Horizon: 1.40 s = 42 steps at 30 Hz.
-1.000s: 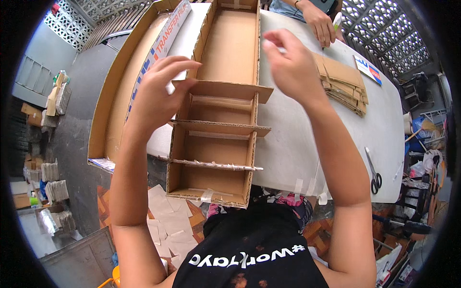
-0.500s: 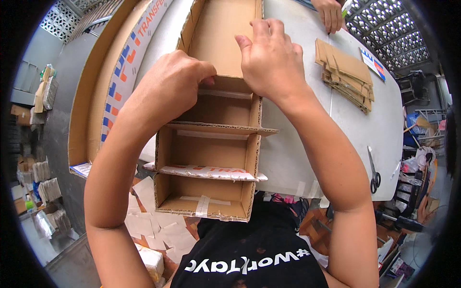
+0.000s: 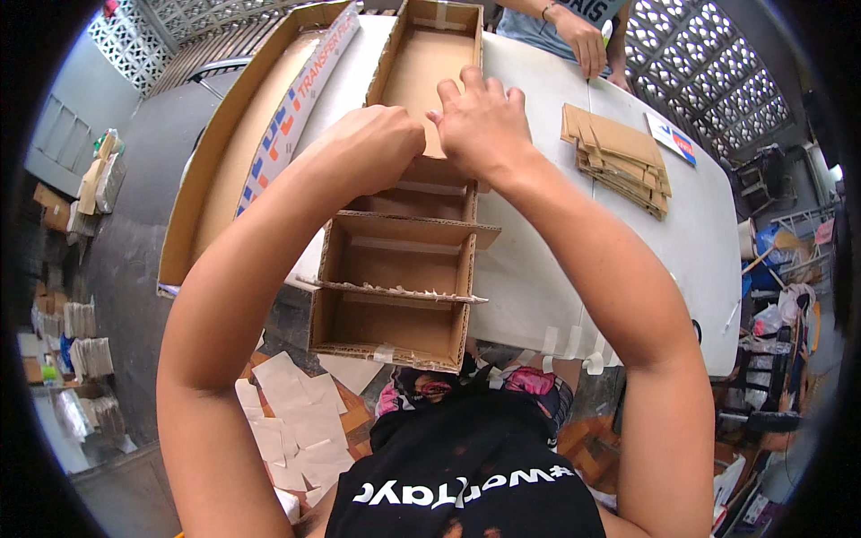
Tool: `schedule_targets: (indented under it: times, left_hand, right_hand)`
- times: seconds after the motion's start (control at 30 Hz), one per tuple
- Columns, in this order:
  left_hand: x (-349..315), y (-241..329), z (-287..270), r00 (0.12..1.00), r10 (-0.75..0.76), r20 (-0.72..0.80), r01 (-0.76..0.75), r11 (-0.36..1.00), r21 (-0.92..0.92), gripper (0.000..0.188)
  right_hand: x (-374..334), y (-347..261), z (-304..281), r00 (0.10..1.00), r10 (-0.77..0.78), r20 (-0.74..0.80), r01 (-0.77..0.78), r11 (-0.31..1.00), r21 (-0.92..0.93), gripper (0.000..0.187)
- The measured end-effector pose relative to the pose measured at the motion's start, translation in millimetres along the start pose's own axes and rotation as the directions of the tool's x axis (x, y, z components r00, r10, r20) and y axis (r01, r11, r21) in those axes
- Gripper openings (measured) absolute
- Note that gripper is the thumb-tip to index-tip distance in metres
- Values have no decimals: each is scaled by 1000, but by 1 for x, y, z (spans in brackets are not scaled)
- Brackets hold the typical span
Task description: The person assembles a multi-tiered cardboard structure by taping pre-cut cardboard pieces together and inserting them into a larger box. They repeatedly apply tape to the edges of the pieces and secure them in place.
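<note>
Over the cardboard box (image 3: 395, 260), the left hand (image 3: 381, 146) curls (I cannot tell on what); the right hand (image 3: 487, 133) splays, released.

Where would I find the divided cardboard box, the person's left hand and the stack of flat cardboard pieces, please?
Divided cardboard box (image 3: 395, 265): head view, inside its second-nearest compartment.
Left hand (image 3: 377, 142): head view, back of the hand.
Stack of flat cardboard pieces (image 3: 626, 145): head view, top piece.

A long, open cardboard box (image 3: 399, 264) with crosswise dividers (image 3: 484, 236) lies flat. It overhangs the table's (image 3: 538, 260) near edge.
</note>
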<state>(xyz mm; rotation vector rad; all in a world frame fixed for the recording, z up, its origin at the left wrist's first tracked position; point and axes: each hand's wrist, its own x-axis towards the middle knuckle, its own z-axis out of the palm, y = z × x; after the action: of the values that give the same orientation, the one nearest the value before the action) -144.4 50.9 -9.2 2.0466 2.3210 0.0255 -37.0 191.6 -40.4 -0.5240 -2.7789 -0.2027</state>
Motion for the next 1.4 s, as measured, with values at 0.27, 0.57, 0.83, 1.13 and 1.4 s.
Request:
schedule_targets:
  times: [0.27, 0.57, 0.83, 1.13, 1.4]
  left_hand:
    - [-5, -7, 0, 997, -48, 53, 59, 970, -238, 26]
    - [-1, -11, -2, 992, -70, 104, 96, 958, -269, 19]
    - [2, -19, -3, 981, -85, 173, 142, 925, -352, 22]
    - [9, -10, -6, 968, -7, 250, 88, 944, -317, 18]
    - [10, 4, -12, 943, -26, 331, 160, 909, -384, 19]
  right_hand:
    - [-15, 8, -38, 919, -244, 310, 212, 968, 132, 8]
    - [-32, 12, -49, 903, -395, -167, 423, 884, 200, 13]
    - [-39, -12, -79, 930, -297, 217, 37, 662, 749, 20]
    - [-38, -54, -70, 749, -290, 596, -43, 876, 481, 33]
    - [-45, -73, -71, 573, -173, 801, -160, 935, 316, 65]
